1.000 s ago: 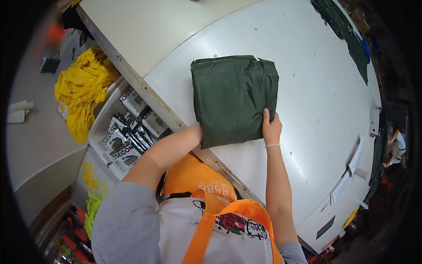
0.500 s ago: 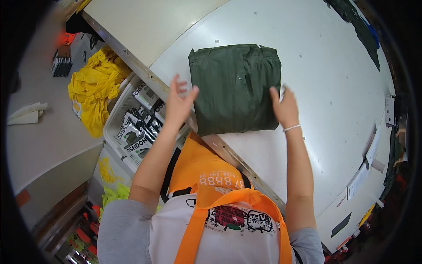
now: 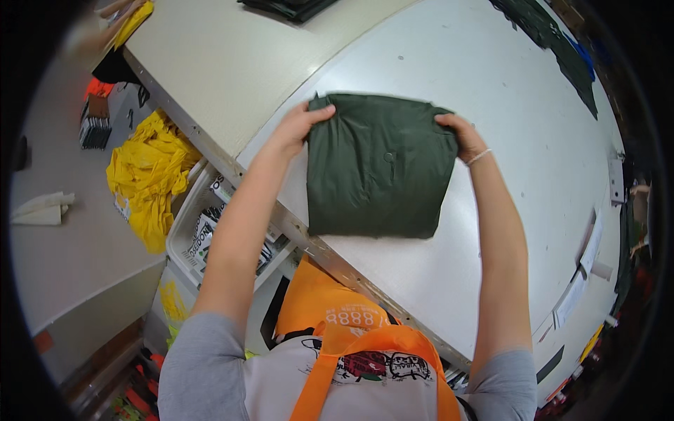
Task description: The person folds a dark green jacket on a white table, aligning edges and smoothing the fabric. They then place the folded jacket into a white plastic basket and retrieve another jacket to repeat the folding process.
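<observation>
A folded dark green garment [image 3: 379, 175] of smooth, slightly shiny fabric lies in a near-square bundle on the white tabletop before me. A small round snap button shows near its middle. My left hand [image 3: 298, 128] is closed on its far left corner, thumb on top and fingers underneath, mostly hidden. At the far right corner my right hand [image 3: 463, 135] grips the fabric in the same way, thumb over the edge. A thin white bracelet circles the right wrist.
Left of the table edge stands a white plastic basket [image 3: 184, 242] of printed packets. Beside it lies a heap of yellow fabric [image 3: 151, 175]. Dark green cloth lies at the table's far right [image 3: 554, 42] and a dark stack [image 3: 291, 7] at the far edge. Papers [image 3: 570, 298] are at right.
Both hands, formerly open beside the bundle, have moved to its far corners and closed on them. The garment's upper face looks different, with the button now near the middle.
</observation>
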Demonstrator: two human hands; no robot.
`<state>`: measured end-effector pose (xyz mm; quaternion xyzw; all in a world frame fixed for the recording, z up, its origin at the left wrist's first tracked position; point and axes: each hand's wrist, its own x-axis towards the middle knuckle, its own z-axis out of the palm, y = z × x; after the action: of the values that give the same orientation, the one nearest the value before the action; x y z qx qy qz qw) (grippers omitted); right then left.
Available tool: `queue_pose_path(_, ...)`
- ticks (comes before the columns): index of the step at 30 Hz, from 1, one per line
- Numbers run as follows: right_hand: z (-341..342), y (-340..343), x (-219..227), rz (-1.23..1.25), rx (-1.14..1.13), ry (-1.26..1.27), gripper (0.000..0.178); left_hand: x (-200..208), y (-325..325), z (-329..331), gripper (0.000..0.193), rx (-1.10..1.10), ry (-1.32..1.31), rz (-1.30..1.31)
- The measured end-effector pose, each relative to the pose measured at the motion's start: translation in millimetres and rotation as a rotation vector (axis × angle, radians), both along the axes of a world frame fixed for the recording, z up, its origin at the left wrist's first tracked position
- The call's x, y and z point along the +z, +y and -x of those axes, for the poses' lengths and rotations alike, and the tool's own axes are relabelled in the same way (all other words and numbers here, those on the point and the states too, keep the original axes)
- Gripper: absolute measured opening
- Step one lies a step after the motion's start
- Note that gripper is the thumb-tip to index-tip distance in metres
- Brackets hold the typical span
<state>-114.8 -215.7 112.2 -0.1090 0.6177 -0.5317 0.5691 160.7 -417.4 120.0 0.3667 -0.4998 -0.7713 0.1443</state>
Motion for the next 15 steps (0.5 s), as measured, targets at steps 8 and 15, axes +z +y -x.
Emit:
queue_pose_path(8,-100,134,124,0.468,0.391,1.218,0.029,110,71,-68,0.031,-0.631,0.292,1.407)
queue_pose_path(15,-154,197,0,0.151,0.564,1.343,0.011,-19,140,-101,0.024,-0.772,0.07,1.462)
